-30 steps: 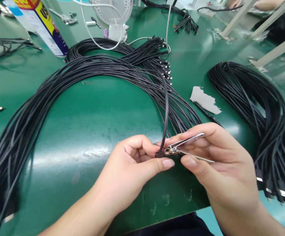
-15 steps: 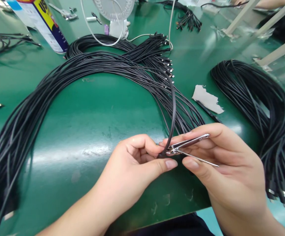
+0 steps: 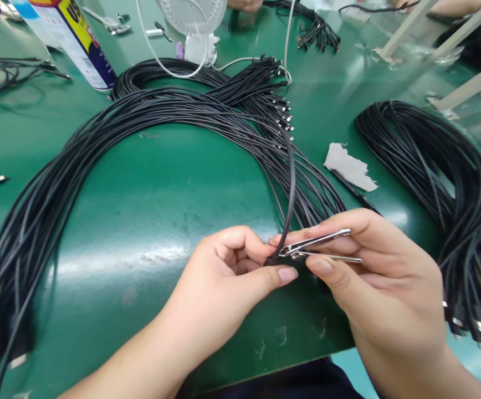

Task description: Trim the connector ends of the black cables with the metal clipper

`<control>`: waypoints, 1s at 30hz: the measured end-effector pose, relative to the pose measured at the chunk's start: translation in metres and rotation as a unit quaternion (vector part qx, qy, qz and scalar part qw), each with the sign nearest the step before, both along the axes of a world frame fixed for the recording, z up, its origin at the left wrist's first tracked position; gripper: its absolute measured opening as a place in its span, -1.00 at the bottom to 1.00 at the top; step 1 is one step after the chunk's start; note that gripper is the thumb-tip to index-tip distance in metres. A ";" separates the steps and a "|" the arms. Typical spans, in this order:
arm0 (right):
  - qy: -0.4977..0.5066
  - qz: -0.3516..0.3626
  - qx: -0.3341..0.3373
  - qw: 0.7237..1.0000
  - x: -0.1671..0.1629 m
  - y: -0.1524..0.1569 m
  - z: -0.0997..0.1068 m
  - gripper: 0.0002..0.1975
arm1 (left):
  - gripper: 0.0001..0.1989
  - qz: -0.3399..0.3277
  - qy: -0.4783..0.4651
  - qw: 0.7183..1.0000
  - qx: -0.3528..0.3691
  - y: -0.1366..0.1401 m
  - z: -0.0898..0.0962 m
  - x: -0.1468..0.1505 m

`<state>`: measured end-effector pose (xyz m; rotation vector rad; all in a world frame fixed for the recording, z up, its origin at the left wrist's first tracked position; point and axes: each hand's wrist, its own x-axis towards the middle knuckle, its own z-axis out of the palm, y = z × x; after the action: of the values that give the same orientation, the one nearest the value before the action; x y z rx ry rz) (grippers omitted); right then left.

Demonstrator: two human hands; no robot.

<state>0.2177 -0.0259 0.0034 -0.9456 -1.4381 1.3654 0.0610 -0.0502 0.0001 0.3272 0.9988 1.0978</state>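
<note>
Near the table's front edge, my left hand (image 3: 228, 288) pinches the end of a black cable (image 3: 292, 183) between thumb and forefinger. The cable arches up from there to join a large bundle of black cables (image 3: 174, 105). In my right hand (image 3: 382, 282) is a silver nail clipper (image 3: 319, 246), its lever under my thumb and its jaws against the cable at my left fingertips. The cable's very end is hidden by my fingers.
Another coil of black cables (image 3: 431, 160) lies at the right, beside a torn whitish scrap (image 3: 351, 166). A spray can (image 3: 82, 44) and a white fan (image 3: 194, 16) stand at the back. Another person's hand (image 3: 244, 5) shows at the top edge.
My right thumb has pressed the clipper's lever closer to its body. Another person's hand has appeared at the top edge. My left hand has hardly moved.
</note>
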 end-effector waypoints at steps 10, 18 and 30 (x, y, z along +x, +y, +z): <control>0.139 -0.030 0.021 0.990 0.007 0.016 -0.005 -0.88 | -0.66 -0.016 0.103 0.994 -0.022 0.002 0.006 0.000; 0.044 -0.018 -0.041 0.998 0.006 0.029 -0.020 -0.72 | -0.87 -0.162 0.452 0.851 0.214 -0.007 0.004 0.003; -0.151 -0.052 -0.022 0.987 0.036 0.050 0.004 -0.59 | -0.37 -0.222 0.695 0.635 0.254 -0.057 0.001 -0.046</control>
<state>0.2532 0.0245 0.0077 -1.2805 -1.5614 1.2185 0.0149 -0.1072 0.0013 2.0049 1.7480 0.4618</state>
